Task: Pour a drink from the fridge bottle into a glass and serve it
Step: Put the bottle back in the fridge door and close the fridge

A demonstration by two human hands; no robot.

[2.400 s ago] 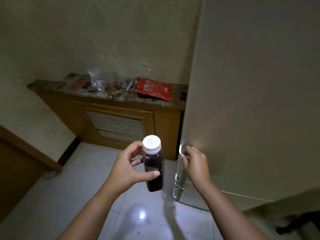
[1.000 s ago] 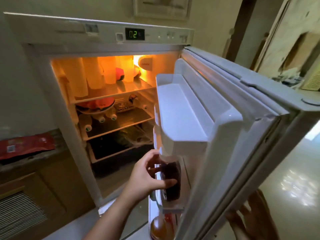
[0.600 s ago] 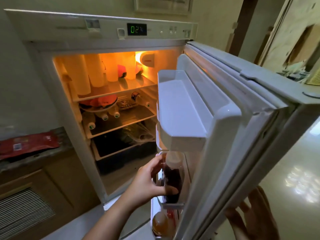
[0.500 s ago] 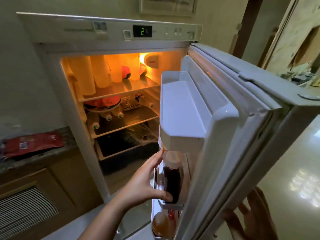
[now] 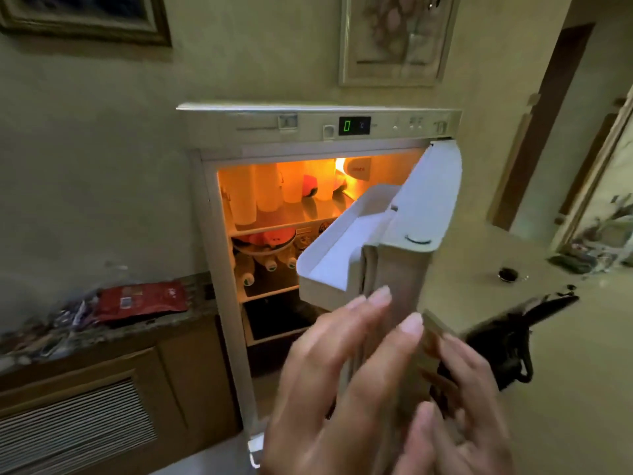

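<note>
The fridge (image 5: 308, 132) stands lit inside, its door (image 5: 424, 186) swung partway toward it. An empty white door shelf (image 5: 329, 269) faces me. The dark drink bottle is out of sight, behind the door and my hands. My left hand (image 5: 342, 389) hovers blurred in front of the door's edge, fingers spread and holding nothing. My right hand (image 5: 472, 389) lies against the door's outer side near its edge, fingers apart and blurred. No glass is in view.
Pale bottles fill the top fridge shelf (image 5: 274, 221), with a bowl and small bottles below. A red packet (image 5: 144, 299) lies on the stone counter (image 5: 51, 337) to the left, above a vented wooden cabinet (image 5: 78, 430). A dark object (image 5: 507, 341) lies on the floor at right.
My left hand has let go of the bottle in the door's lower shelf and pulled back empty. The door has swung toward shut, and my view has backed away and risen.
</note>
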